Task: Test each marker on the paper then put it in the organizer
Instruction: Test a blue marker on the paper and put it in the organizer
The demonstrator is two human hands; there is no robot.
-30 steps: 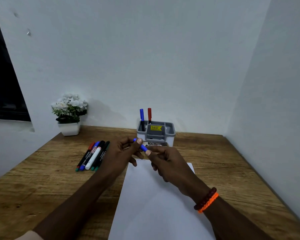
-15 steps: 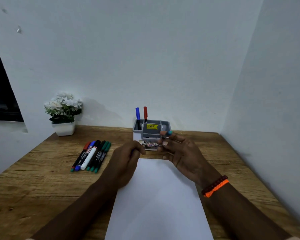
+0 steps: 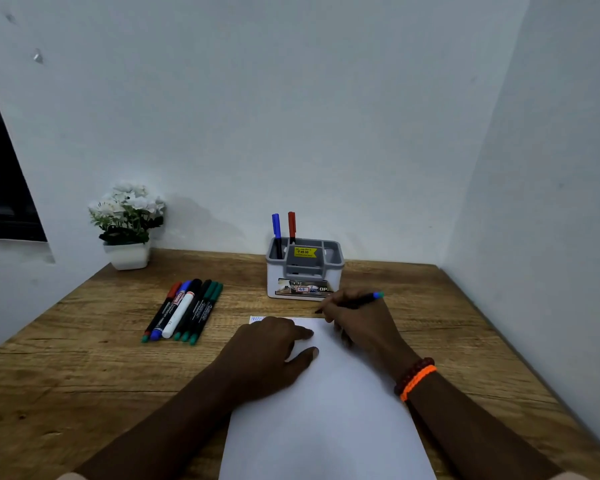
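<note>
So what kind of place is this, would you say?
Probably a small home or office desk in a corner: a wooden desk against plain walls, a marker organizer, loose markers and a potted plant.

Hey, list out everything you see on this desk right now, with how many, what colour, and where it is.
marker in hand: one, dark barrel with a blue end, tip near the paper's far edge
loose markers: about seven, red, blue, white, black and green, in a row left of the paper
markers in organizer: two, blue and red, upright in the back left compartment
organizer: one, grey and white, behind the paper
paper: one sheet, white, centre of the desk
flower pot: one, white, back left corner
desk: one, wooden
left hand: flat on the paper
right hand: grips the marker; orange and dark bracelets at the wrist
</note>
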